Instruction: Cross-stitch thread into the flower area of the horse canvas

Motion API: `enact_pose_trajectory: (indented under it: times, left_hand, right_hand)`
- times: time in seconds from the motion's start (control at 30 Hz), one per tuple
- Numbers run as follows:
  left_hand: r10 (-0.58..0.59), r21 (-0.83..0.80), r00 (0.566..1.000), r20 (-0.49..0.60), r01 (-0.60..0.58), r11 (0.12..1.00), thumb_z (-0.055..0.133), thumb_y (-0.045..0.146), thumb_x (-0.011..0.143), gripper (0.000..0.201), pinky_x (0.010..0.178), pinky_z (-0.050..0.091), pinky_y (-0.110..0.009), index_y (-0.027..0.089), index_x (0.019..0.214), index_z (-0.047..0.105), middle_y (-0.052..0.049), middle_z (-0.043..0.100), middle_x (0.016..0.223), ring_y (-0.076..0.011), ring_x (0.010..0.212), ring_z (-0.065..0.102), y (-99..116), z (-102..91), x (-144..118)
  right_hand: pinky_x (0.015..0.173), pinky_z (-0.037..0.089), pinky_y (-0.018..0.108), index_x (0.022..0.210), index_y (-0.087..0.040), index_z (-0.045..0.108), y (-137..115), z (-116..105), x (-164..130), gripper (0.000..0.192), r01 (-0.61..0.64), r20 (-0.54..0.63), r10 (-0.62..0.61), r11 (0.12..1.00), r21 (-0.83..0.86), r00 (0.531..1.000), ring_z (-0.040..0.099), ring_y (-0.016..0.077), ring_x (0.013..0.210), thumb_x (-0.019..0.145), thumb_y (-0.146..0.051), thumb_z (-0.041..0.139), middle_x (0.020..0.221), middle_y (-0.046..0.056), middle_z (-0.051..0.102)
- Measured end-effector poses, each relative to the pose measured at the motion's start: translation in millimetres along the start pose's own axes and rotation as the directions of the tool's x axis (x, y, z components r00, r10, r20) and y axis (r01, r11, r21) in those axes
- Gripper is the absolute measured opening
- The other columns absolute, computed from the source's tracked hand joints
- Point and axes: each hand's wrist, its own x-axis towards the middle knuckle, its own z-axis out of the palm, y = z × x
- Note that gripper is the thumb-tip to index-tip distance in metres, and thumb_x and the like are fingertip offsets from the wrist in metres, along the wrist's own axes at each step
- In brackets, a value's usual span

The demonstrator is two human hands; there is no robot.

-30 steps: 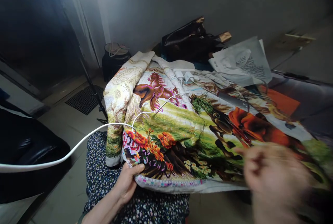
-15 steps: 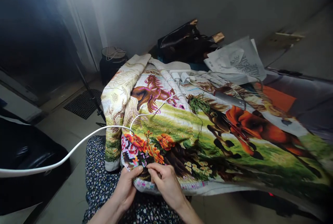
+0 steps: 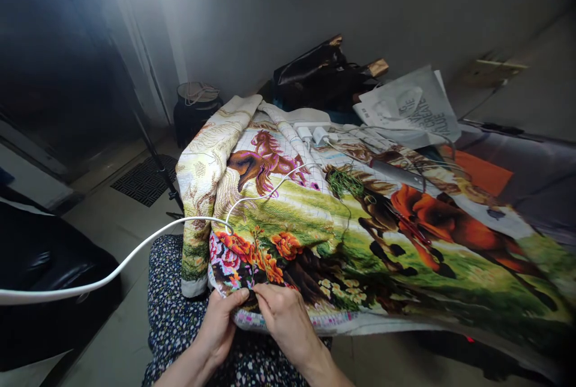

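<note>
A large embroidered cloth (image 3: 315,219) with horses, flowers and green grass lies spread over my lap and a surface ahead. My left hand (image 3: 220,324) grips its near edge, thumb on top beside the orange flowers. My right hand (image 3: 281,315) rests right next to it on the same edge, fingertips pinched at the dark stitched area; whether it holds a needle I cannot tell. A tuft of green thread (image 3: 344,182) lies on the cloth further back.
A white cable (image 3: 135,249) runs from the left across the cloth to white chargers (image 3: 315,134). Behind are a dark bag (image 3: 324,78), a printed white bag (image 3: 411,108) and an orange sheet (image 3: 483,174). A dark pot (image 3: 195,108) stands on the floor.
My right hand came in from the far right to the cloth's near edge beside my left hand, and now pinches there. The left hand has stayed in place.
</note>
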Motion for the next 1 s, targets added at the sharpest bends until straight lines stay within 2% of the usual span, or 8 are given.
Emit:
enact_pose_trajectory:
  times: [0.07,0.3,0.47,0.6,0.7,0.83,0.93,1.0]
  left_hand:
    - [-0.001,-0.003,1.000,-0.013,0.001,1.000,0.074,0.020,0.064,0.053,0.080,0.049,-0.036,0.014,0.115,0.062,-0.008,0.073,0.091,-0.0238,0.081,0.067,0,-0.1,0]
    - [-0.044,-0.037,0.999,-0.020,0.043,0.998,0.073,0.018,0.064,0.051,0.082,0.049,-0.037,0.013,0.114,0.063,-0.009,0.073,0.091,-0.0259,0.088,0.066,1,1.1,-2]
    - [-0.053,-0.057,0.999,0.001,0.053,0.997,0.072,0.017,0.065,0.048,0.084,0.048,-0.037,0.013,0.112,0.063,-0.009,0.074,0.088,-0.0260,0.090,0.066,2,1.2,-2]
    - [-0.047,-0.044,0.999,-0.013,0.046,0.998,0.073,0.018,0.064,0.049,0.082,0.048,-0.036,0.014,0.111,0.064,-0.008,0.073,0.088,-0.0251,0.086,0.066,2,2.7,0]
    - [-0.036,-0.031,0.999,-0.037,0.035,0.999,0.075,0.019,0.062,0.050,0.079,0.048,-0.035,0.014,0.110,0.065,-0.007,0.073,0.087,-0.0234,0.080,0.066,-1,2.7,1]
    - [-0.015,-0.014,0.999,-0.042,0.015,1.000,0.075,0.018,0.062,0.049,0.077,0.048,-0.032,0.015,0.110,0.065,-0.005,0.073,0.082,-0.0203,0.075,0.066,-3,2.0,0]
    - [-0.004,-0.010,1.000,-0.021,0.003,1.000,0.075,0.017,0.062,0.050,0.079,0.048,-0.032,0.015,0.111,0.064,-0.006,0.074,0.087,-0.0215,0.081,0.066,-1,3.6,-1]
    - [0.003,-0.024,1.000,-0.004,-0.003,1.000,0.074,0.016,0.063,0.051,0.081,0.047,-0.032,0.015,0.113,0.064,-0.006,0.074,0.091,-0.0226,0.084,0.066,1,5.3,-1]
  right_hand:
    - [0.065,0.042,0.026,0.098,-0.017,0.069,0,1,0,0.026,-0.010,0.001,0.010,1.000,0.004,1.000,0.066,0.0200,0.074,0.087,-0.009,0.047,0.082,0.006,0.071]
    - [0.067,0.043,0.023,0.081,-0.020,0.072,11,1,4,0.018,-0.016,-0.105,0.052,0.949,0.315,0.993,0.061,0.0164,0.075,0.083,-0.010,0.056,0.077,0.003,0.065]
    - [0.061,0.043,0.022,0.077,-0.020,0.072,17,5,6,0.018,0.006,-0.117,0.049,0.904,0.428,0.992,0.059,0.0144,0.068,0.080,-0.010,0.059,0.072,0.002,0.063]
    - [0.063,0.044,0.023,0.075,-0.019,0.069,13,10,5,0.016,0.024,-0.168,0.033,0.944,0.329,0.985,0.060,0.0157,0.070,0.081,-0.010,0.057,0.073,0.002,0.063]
    - [0.066,0.046,0.025,0.087,-0.017,0.065,6,15,2,0.021,0.050,-0.236,-0.013,0.987,0.155,0.972,0.062,0.0178,0.073,0.084,-0.007,0.047,0.080,0.004,0.065]
    - [0.059,0.047,0.027,0.100,-0.018,0.060,-6,24,1,0.026,0.057,-0.178,-0.075,0.992,-0.109,0.981,0.065,0.0210,0.070,0.086,-0.008,0.041,0.083,0.006,0.063]
    - [0.053,0.045,0.026,0.091,-0.019,0.060,-12,25,4,0.021,-0.003,-0.170,-0.037,0.974,-0.228,0.985,0.064,0.0195,0.064,0.088,-0.012,0.040,0.102,0.010,0.061]
    - [0.056,0.046,0.026,0.089,-0.019,0.059,-12,17,2,0.025,0.058,-0.195,-0.085,0.988,-0.143,0.977,0.064,0.0176,0.068,0.091,-0.013,0.035,0.119,0.014,0.055]
